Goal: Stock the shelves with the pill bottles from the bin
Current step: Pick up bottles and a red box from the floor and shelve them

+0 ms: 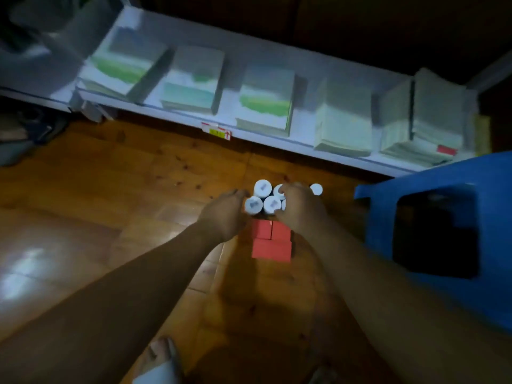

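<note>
Several white-capped pill bottles (pixel 263 188) stand upright in a tight cluster on the wooden floor. My left hand (pixel 224 214) curls against the left side of the cluster, fingers round the nearest bottle (pixel 253 205). My right hand (pixel 299 207) lies over the cluster's right side, fingers curled round the bottles there and covering some of them. One cap (pixel 316 189) shows just past the right hand. The low white shelf (pixel 177 115) runs across the floor beyond the bottles.
Red boxes (pixel 271 241) sit on the floor between my wrists. Stacks of white and green packs (pixel 264 102) fill the shelf. A blue plastic stool (pixel 443 217) stands at the right. My foot (pixel 160 358) shows at the bottom edge.
</note>
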### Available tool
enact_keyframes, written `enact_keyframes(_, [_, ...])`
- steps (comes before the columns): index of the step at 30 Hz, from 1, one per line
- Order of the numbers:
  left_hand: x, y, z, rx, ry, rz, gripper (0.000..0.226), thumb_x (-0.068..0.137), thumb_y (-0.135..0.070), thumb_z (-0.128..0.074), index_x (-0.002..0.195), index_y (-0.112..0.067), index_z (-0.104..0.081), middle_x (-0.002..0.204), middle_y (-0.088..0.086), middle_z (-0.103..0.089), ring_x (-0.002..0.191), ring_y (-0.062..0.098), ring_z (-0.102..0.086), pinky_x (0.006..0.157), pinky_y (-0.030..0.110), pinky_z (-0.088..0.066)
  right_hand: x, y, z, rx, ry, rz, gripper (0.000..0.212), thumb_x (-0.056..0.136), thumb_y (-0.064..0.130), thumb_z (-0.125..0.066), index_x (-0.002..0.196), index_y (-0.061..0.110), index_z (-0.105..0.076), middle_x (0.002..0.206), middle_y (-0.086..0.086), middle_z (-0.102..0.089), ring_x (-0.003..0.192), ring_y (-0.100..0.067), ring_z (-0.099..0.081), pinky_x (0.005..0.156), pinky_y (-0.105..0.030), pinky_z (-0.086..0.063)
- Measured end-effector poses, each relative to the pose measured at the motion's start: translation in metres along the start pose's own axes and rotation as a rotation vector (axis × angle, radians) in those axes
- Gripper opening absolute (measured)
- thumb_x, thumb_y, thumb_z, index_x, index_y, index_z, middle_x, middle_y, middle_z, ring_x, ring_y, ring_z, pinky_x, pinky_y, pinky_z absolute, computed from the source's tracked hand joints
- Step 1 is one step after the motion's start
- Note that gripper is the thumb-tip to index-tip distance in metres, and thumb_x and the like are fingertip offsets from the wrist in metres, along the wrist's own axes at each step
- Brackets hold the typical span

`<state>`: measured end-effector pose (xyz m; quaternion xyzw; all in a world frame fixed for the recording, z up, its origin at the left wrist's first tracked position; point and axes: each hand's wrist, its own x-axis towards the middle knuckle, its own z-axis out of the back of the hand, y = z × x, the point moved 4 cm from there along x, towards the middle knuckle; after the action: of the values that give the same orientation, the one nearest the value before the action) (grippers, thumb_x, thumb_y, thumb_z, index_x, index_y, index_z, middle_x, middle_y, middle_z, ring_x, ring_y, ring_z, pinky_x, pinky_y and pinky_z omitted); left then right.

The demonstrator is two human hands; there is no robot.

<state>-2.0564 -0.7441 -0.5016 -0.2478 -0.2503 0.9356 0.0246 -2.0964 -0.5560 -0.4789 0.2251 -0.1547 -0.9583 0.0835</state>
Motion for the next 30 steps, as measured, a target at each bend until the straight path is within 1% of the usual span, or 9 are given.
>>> enact_keyframes(2, [0.034, 0.019, -0.036, -0.025, -0.003, -0.008, 0.057, 0.088, -0.027, -0.075, 0.14, -0.022, -0.052, 0.135, 0.006, -0.058, 0.12, 0.032, -0.06, 0.092, 0.045, -0.054, 0.03, -0.024, -0.038, -0.076, 0.002, 0.016, 0.021, 0.081, 0.027, -0.07, 0.099, 0.017, -0.065, 0.099, -0.008, -0.064, 0.095, -0.033, -0.066, 0.071, -0.033, -0.05])
enact_keyframes(5, [0.072, 0.041, -0.074, -0.025, -0.039, -0.04, 0.06, 0.085, -0.039, -0.076, 0.138, -0.03, -0.049, 0.131, 0.003, -0.059, 0.118, 0.031, -0.059, 0.091, 0.043, -0.053, 0.065, -0.047, -0.081, -0.168, -0.015, 0.065, 0.037, 0.083, 0.031, -0.077, 0.116, 0.018, -0.067, 0.112, -0.01, -0.061, 0.104, -0.031, -0.061, 0.081, -0.036, -0.053])
enact_keyframes(10, [0.105, 0.055, -0.097, -0.172, -0.153, -0.032, 0.067, 0.08, -0.039, -0.083, 0.135, -0.034, -0.046, 0.125, -0.002, -0.066, 0.109, 0.025, -0.064, 0.085, 0.042, -0.055, 0.097, -0.054, -0.118, -0.259, -0.09, 0.148, 0.039, 0.076, 0.043, -0.079, 0.104, 0.02, -0.066, 0.107, -0.007, -0.054, 0.102, -0.031, -0.057, 0.079, -0.038, -0.051])
enact_keyframes(16, [0.093, 0.052, -0.077, -0.358, -0.24, -0.07, 0.038, 0.08, -0.034, -0.085, 0.112, -0.025, -0.067, 0.107, -0.004, -0.07, 0.095, 0.016, -0.065, 0.078, 0.039, -0.056, 0.08, -0.053, -0.088, -0.113, -0.152, 0.194, 0.048, 0.065, 0.057, -0.068, 0.088, 0.015, -0.068, 0.096, -0.009, -0.051, 0.093, -0.033, -0.055, 0.078, -0.041, -0.05])
enact_keyframes(19, [0.074, 0.036, -0.024, -0.574, -0.342, -0.091, 0.044, 0.08, -0.025, -0.09, 0.117, -0.015, -0.069, 0.11, -0.002, -0.072, 0.097, 0.007, -0.065, 0.089, 0.037, -0.055, 0.063, -0.036, -0.03, 0.059, -0.142, 0.191, 0.059, 0.055, 0.066, -0.063, 0.093, 0.021, -0.068, 0.1, -0.004, -0.056, 0.101, -0.026, -0.054, 0.084, -0.039, -0.05])
enact_keyframes(21, [0.057, 0.016, 0.029, -0.724, -0.397, -0.095, 0.045, 0.083, -0.016, -0.089, 0.123, -0.01, -0.07, 0.116, 0.0, -0.073, 0.104, 0.006, -0.067, 0.097, 0.034, -0.056, 0.045, -0.017, 0.031, 0.248, -0.146, 0.179, 0.05, 0.058, 0.055, -0.073, 0.098, 0.025, -0.068, 0.102, 0.003, -0.064, 0.102, -0.019, -0.061, 0.086, -0.037, -0.052])
enact_keyframes(24, [0.023, -0.036, 0.124, -0.948, -0.394, -0.112, 0.051, 0.086, -0.019, -0.085, 0.133, -0.018, -0.067, 0.121, -0.002, -0.074, 0.109, 0.012, -0.071, 0.09, 0.035, -0.061, 0.013, 0.02, 0.136, 0.524, -0.155, 0.2, 0.034, 0.072, 0.028, -0.084, 0.103, 0.032, -0.07, 0.099, 0.013, -0.074, 0.097, -0.004, -0.069, 0.088, -0.036, -0.059])
enact_keyframes(27, [-0.021, -0.108, 0.23, -1.151, -0.381, -0.164, 0.057, 0.085, -0.03, -0.079, 0.139, -0.021, -0.063, 0.123, -0.002, -0.075, 0.108, 0.013, -0.072, 0.081, 0.039, -0.061, -0.027, 0.063, 0.252, 0.785, -0.245, 0.259, 0.046, 0.074, 0.027, -0.079, 0.119, 0.029, -0.071, 0.11, 0.011, -0.076, 0.104, -0.003, -0.071, 0.092, -0.032, -0.058])
enact_keyframes(30, [-0.073, -0.191, 0.335, -1.268, -0.356, -0.252, 0.051, 0.09, -0.034, -0.078, 0.137, -0.021, -0.064, 0.128, 0.005, -0.073, 0.116, 0.023, -0.071, 0.088, 0.054, -0.061, -0.077, 0.102, 0.369, 1.026, -0.342, 0.262, 0.05, 0.078, 0.024, -0.078, 0.127, 0.029, -0.066, 0.119, 0.008, -0.075, 0.11, -0.007, -0.071, 0.092, -0.035, -0.059])
